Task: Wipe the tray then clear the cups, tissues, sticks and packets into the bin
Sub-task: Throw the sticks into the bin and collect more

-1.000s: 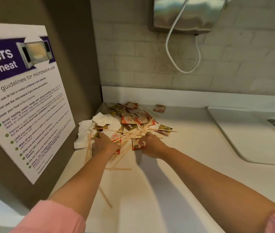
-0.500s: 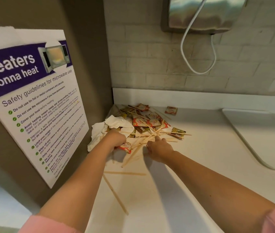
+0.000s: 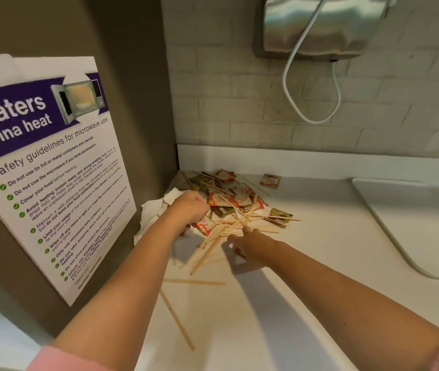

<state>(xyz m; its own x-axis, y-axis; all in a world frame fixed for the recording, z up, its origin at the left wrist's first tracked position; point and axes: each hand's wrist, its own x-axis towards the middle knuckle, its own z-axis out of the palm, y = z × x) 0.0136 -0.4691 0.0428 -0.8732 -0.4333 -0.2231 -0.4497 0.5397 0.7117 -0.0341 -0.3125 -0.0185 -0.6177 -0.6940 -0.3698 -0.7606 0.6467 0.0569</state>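
I'm corralling sticks (image 3: 221, 231) and packets (image 3: 240, 200) in the tabletop (image 3: 306, 263) corner for one scoop: right hand (image 3: 250, 243) fingers splayed on sticks, left hand (image 3: 190, 211) fisted beside tissues (image 3: 151, 214), contents I can't tell.

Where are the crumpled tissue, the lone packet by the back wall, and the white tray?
crumpled tissue (image 3: 150, 214), head view, white folds
lone packet (image 3: 270, 180), head view, its centre
white tray (image 3: 422, 223), head view, bare flat surface

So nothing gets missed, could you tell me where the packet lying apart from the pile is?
In the head view, the lone packet lies by the backsplash, just right of the pile.
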